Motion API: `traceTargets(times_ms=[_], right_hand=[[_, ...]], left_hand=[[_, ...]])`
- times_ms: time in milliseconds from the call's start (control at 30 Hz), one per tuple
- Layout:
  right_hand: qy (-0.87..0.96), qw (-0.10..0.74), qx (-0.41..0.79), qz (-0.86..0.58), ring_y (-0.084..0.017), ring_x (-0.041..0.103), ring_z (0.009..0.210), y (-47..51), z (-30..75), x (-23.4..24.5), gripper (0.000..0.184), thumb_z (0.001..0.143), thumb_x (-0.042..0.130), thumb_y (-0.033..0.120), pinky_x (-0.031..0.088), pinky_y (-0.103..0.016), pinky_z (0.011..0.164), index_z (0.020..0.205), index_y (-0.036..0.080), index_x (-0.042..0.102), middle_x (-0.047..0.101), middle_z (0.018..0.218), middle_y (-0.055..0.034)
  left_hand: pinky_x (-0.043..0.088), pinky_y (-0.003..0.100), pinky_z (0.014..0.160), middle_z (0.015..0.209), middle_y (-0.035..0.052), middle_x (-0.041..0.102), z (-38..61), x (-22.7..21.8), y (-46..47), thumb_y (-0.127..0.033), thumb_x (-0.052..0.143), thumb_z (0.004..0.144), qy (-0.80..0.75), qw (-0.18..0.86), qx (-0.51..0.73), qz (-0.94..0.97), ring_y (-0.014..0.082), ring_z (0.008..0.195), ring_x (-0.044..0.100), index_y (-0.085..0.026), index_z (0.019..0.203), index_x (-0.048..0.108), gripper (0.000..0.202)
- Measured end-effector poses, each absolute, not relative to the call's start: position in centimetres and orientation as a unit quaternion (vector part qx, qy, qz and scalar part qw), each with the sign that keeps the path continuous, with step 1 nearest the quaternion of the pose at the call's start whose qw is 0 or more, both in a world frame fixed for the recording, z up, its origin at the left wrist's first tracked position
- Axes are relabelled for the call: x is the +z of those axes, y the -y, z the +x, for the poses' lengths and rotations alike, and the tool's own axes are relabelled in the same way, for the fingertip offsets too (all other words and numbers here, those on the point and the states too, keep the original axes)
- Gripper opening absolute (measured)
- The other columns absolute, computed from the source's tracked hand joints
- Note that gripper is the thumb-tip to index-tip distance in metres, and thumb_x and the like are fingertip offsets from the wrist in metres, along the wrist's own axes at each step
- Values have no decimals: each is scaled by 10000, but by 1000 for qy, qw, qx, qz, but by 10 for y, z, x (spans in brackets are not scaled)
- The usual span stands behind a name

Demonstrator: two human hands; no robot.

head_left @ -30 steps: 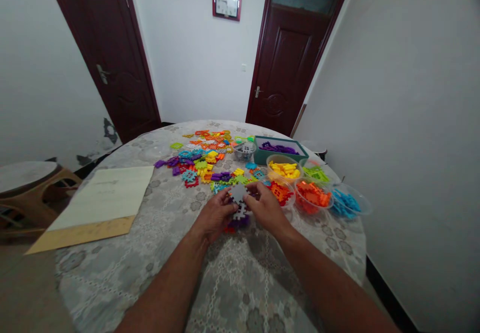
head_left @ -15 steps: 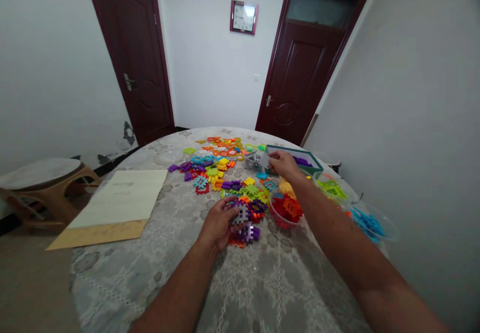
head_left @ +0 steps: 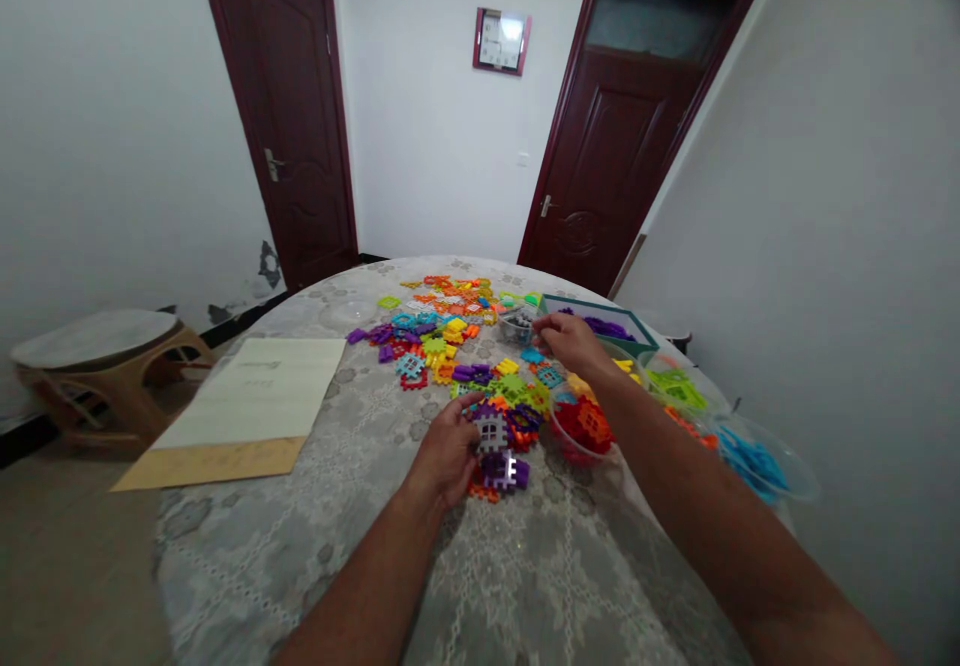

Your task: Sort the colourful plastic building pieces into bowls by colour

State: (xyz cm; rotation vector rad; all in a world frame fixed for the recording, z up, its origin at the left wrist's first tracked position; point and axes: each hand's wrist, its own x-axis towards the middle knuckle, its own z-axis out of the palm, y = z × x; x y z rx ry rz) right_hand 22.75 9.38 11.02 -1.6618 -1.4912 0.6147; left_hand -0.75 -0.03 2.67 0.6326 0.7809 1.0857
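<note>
My left hand [head_left: 448,454] is closed on a grey square interlocking plastic block [head_left: 492,433] with a window-like grid, at the near end of the block pile. Purple blocks [head_left: 504,470] and orange ones lie just below it. My right hand [head_left: 564,338] is stretched forward, its fingers bent together at the rim of a small clear bowl [head_left: 517,338] of grey blocks [head_left: 519,317]. Whether anything is between those fingertips is hidden. Between the hands lie lime green blocks [head_left: 510,388], and a clear bowl of red blocks [head_left: 583,428] stands under my right forearm.
Mixed blocks [head_left: 457,296] spread toward the table's far side. A green-edged box [head_left: 646,338] holds purple pieces. Bowls of green blocks [head_left: 675,386] and blue pieces [head_left: 754,456] stand at right. Paper sheets [head_left: 251,391] lie at left, near a stool [head_left: 97,341].
The grey block seen at my right fingertips no longer shows there, and more grey shows in the small bowl. My left hand keeps its grey block. The whole view has shifted slightly.
</note>
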Motion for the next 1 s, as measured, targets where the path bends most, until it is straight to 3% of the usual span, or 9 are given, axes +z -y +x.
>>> traceTargets(times_ms=[100, 200, 367, 500, 667, 833, 1000], right_hand=[[679, 335, 245, -606, -178, 735, 788, -42, 212, 113, 210, 915, 596, 161, 582, -262, 691, 1054, 186, 752, 783, 944, -50], [773, 257, 203, -544, -208, 728, 926, 7, 189, 107, 252, 950, 669, 299, 567, -309, 815, 1176, 221, 750, 781, 1092, -69], [762, 292, 131, -563, -253, 673, 1116, 35, 164, 81, 377, 905, 702, 224, 509, -392, 1004, 1282, 197, 688, 727, 1199, -113], [693, 345, 242, -585, -202, 699, 889, 27, 170, 66, 496, 898, 677, 231, 560, -334, 823, 1390, 238, 609, 736, 1059, -42], [680, 351, 286, -577, -216, 715, 911, 27, 176, 71, 314, 903, 655, 228, 568, -324, 776, 1211, 247, 712, 768, 1049, -44], [715, 283, 283, -573, -196, 710, 858, 32, 178, 82, 355, 879, 644, 174, 527, -276, 716, 1220, 233, 720, 776, 997, -38], [745, 214, 315, -548, -160, 684, 764, 25, 188, 106, 415, 878, 652, 172, 479, -235, 636, 1280, 243, 729, 774, 939, -20]], left_hand=[[533, 235, 626, 897, 23, 704, -8, 31, 3, 16, 616, 597, -338, 744, 495, 294, 146, 724, 675, -205, 1306, 634, 743], [534, 228, 640, 982, 32, 728, -9, 33, 5, -24, 711, 660, -309, 755, 500, 291, 137, 747, 681, -232, 1310, 636, 687], [534, 215, 628, 1031, 42, 737, -8, 30, 5, -89, 800, 712, -300, 756, 499, 301, 137, 775, 689, -239, 1305, 649, 631], [561, 220, 650, 1112, 85, 745, -5, 30, 5, -90, 799, 735, -283, 765, 492, 303, 157, 844, 715, -205, 1246, 690, 535], [600, 245, 731, 1069, 98, 751, -3, 32, 4, -80, 759, 758, -285, 768, 501, 279, 160, 857, 719, -162, 1135, 739, 386], [539, 167, 621, 964, 68, 734, -2, 29, 4, -130, 788, 772, -337, 728, 506, 318, 98, 716, 651, -148, 997, 758, 228], [611, 252, 626, 1030, 90, 723, -1, 33, 8, -202, 760, 826, -377, 698, 504, 342, 165, 810, 688, -165, 1023, 720, 205]])
